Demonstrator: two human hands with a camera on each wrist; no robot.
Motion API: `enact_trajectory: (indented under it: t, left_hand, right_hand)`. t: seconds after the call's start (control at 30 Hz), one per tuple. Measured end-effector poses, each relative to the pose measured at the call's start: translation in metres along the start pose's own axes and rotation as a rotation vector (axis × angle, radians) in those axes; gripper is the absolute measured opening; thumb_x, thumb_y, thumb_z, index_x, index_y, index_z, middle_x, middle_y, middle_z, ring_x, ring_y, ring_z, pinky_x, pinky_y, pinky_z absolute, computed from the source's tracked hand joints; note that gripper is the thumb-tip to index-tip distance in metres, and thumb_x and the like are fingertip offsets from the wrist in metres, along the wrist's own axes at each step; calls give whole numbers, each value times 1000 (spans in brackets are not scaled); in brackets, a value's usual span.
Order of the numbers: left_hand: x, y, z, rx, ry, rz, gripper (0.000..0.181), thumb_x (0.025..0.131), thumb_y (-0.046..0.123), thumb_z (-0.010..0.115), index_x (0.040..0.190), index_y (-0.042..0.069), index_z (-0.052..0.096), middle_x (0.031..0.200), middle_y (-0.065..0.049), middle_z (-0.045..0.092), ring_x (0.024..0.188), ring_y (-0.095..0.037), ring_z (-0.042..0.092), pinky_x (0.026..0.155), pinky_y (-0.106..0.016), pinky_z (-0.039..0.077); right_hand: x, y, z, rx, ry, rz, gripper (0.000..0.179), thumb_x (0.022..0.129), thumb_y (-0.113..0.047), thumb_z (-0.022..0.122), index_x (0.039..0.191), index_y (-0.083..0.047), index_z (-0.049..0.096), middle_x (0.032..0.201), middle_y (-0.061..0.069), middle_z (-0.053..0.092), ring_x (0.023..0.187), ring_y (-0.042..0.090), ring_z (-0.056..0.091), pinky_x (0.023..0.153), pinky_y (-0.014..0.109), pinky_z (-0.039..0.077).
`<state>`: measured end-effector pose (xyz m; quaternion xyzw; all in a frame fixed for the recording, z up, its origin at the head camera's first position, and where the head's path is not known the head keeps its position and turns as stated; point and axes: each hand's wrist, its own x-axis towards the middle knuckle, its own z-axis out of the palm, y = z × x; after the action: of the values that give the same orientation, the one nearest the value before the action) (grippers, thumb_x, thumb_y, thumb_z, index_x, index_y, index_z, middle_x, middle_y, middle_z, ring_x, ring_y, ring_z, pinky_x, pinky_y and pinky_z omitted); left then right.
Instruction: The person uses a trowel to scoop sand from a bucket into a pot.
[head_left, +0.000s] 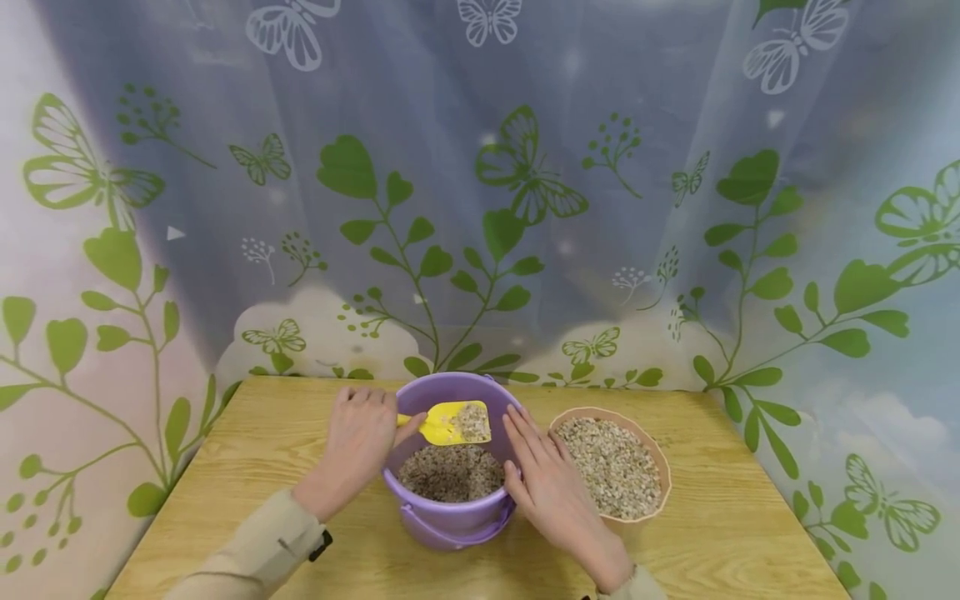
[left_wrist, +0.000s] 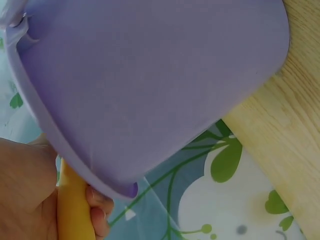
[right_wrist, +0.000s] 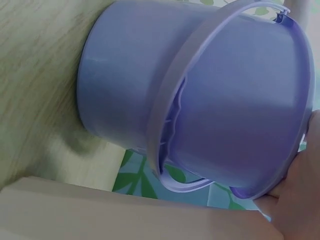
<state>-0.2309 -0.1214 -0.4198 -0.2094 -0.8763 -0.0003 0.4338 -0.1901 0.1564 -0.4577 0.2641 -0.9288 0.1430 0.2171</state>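
Observation:
My left hand (head_left: 362, 437) grips the handle of a yellow toy shovel (head_left: 442, 422), held over the mouth of a purple bucket (head_left: 457, 518). A small heap of gravel (head_left: 472, 422) lies on the shovel's blade. More gravel, darker in the shade, covers the bottom of the bucket. My right hand (head_left: 553, 492) rests at the bucket's right rim with its fingers straight. From the left wrist, the yellow handle (left_wrist: 75, 210) shows in the curled fingers beside the rim. The right wrist view shows the bucket's side and its hanging handle (right_wrist: 162, 115).
Right of the bucket, close to my right hand, stands a peach-coloured tub (head_left: 666, 479) full of pale gravel (head_left: 611, 467). Both containers are on a wood-grain table (head_left: 720, 533). A curtain (head_left: 450, 250) with butterflies and leaves hangs behind the table's far edge.

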Motion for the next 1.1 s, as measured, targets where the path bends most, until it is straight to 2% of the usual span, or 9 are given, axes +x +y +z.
enact_trajectory:
  t: [0.2,0.3,0.47,0.6,0.7,0.8,0.87,1.0,1.1]
  left_hand:
    - [5,-1,-4,13,-53,-13,56,85,52,74,58,8,49,52,-1,44,52,-16,37,62,-34,32]
    - [7,-1,-4,14,-69,-17,56,85,51,74,58,8,50,53,-1,45,52,-16,37,62,-34,32]
    - [9,0,-4,1,-93,-21,56,85,51,75,58,9,49,53,-1,44,53,-16,36,62,-34,31]
    - [12,1,-5,-2,-89,-22,56,85,51,76,58,9,50,54,-1,45,54,-17,34,62,-34,30]
    - [14,3,-5,2,-79,-15,56,86,51,75,58,9,50,54,-2,46,54,-17,32,61,-34,30]
    - [17,6,-6,7,-81,-8,56,86,52,74,59,9,52,55,-1,48,54,-16,31,62,-34,30]
    - [20,8,-6,10,-54,1,55,86,52,73,59,10,51,55,-1,48,55,-15,29,62,-34,31]
    - [27,13,-6,9,33,22,57,84,53,73,57,11,47,53,1,39,56,-13,22,61,-34,30]
    - [31,18,-8,-6,12,23,57,86,53,72,59,9,48,56,0,38,56,-15,26,61,-34,29]
  right_hand:
    - [0,2,-8,-20,-26,17,57,106,-33,47,155,-5,38,163,9,33,150,26,32,114,60,29]
    - [-3,7,-16,-74,-22,19,60,106,-39,45,154,-4,39,162,10,34,148,28,35,115,59,27]
    - [-21,33,-33,-162,44,36,62,104,-42,48,152,-4,42,158,12,40,144,32,41,112,62,30]
    - [-41,59,-50,-155,71,110,61,102,-39,56,151,-4,44,156,14,44,142,35,42,110,64,31]
    - [-57,78,-62,-137,35,185,61,102,-35,59,150,-2,44,155,17,44,142,38,40,110,65,29]
    - [-73,96,-71,-112,-53,277,62,103,-35,57,153,-2,40,158,20,39,144,42,35,110,68,25]
    - [-82,105,-74,-122,-103,321,63,105,-38,54,154,-2,38,158,22,36,143,43,35,110,69,24]
    - [-93,111,-76,-101,-166,381,65,106,-44,48,156,-3,35,160,21,34,145,43,33,110,69,24]
    - [-95,111,-74,-87,-180,396,65,107,-45,45,156,-4,35,161,20,33,147,41,32,110,68,25]
